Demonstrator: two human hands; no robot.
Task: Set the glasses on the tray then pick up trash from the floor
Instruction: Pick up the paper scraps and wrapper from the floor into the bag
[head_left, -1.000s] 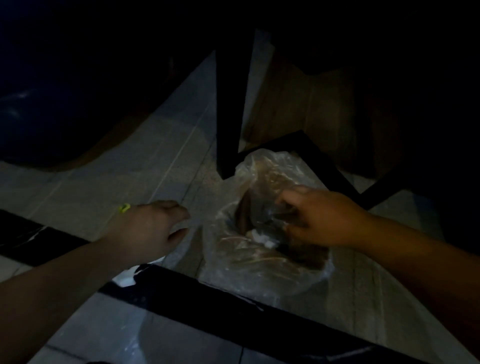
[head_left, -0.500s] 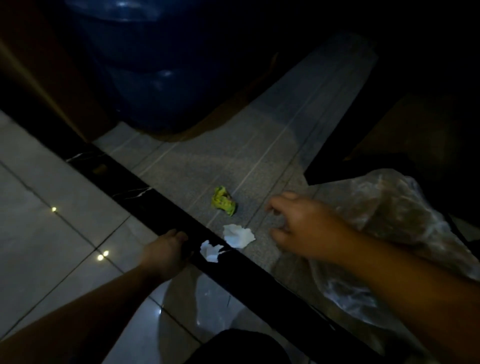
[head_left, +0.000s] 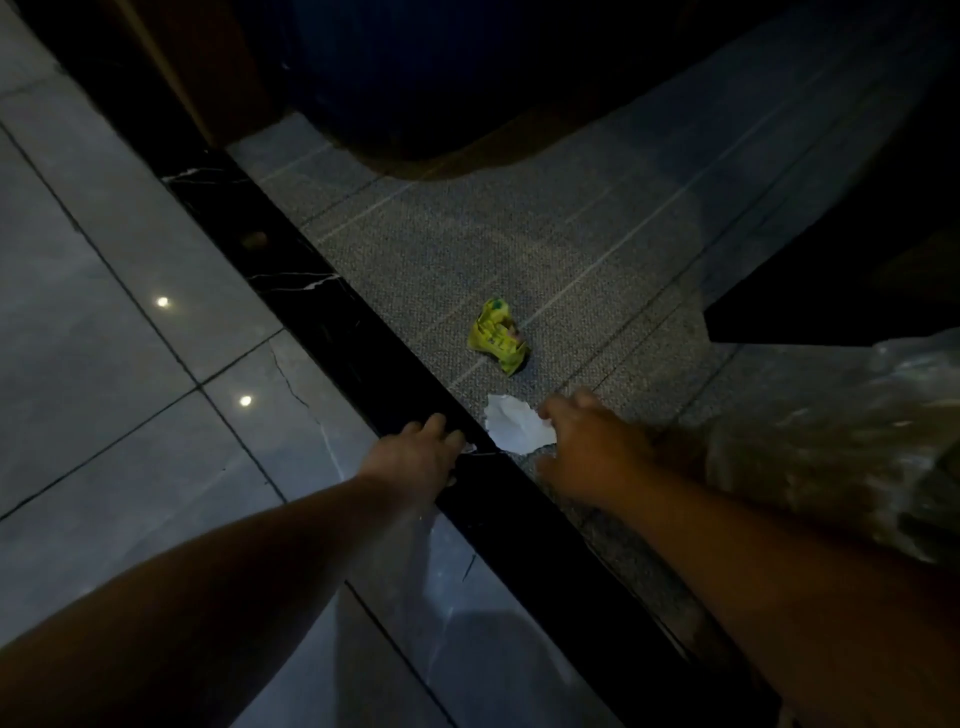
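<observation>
A crumpled white paper (head_left: 511, 428) lies on the grey carpet beside the black floor strip. My right hand (head_left: 584, 449) is at it, forefinger above and thumb below, fingers apart, with the paper still flat on the floor. My left hand (head_left: 415, 460) rests on the black strip with curled fingers over a small white scrap (head_left: 470, 448); only the scrap's edge shows. I cannot see whether it is gripped. A crumpled yellow-green wrapper (head_left: 496, 336) lies on the carpet a little beyond both hands. No glasses or tray are in view.
A clear plastic bag (head_left: 831, 457) with trash in it lies on the floor at the right, next to my right forearm. A dark blue drum (head_left: 415, 78) stands at the back. A black table leg (head_left: 831, 291) crosses the right. Glossy grey tiles (head_left: 130, 364) lie to the left.
My right hand left the plastic bag and came left to the white paper. My left hand slid onto the small white scrap. The view swung left, away from the bag.
</observation>
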